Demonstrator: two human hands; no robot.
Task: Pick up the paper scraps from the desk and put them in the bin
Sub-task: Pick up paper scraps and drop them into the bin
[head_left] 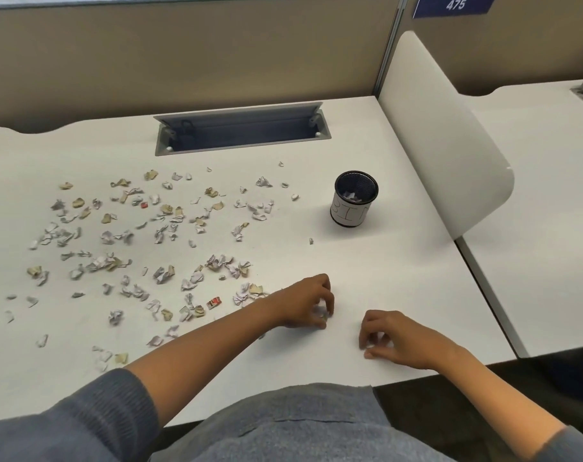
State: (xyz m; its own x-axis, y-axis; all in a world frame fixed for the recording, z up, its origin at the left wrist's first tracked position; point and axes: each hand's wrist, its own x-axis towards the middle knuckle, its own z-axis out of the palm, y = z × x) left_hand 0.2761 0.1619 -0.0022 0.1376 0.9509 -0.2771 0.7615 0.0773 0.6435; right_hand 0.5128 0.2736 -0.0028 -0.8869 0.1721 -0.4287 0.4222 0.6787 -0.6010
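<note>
Several crumpled paper scraps (163, 274), white, tan and a few red, lie scattered over the left and middle of the white desk (367, 278). A small black mesh bin (355, 200) with a white label stands upright at the right, a few scraps inside. My left hand (308, 301) rests on the desk at the right edge of the scatter, fingers curled down onto a white scrap (322, 313). My right hand (395, 338) lies near the front edge, fingers curled, with a small white bit under the fingertips; whether it is gripped is unclear.
A grey cable hatch (241, 130) is sunk into the desk at the back. A white rounded divider panel (447, 138) borders the desk on the right, close behind the bin. A beige partition wall (183, 61) runs along the back.
</note>
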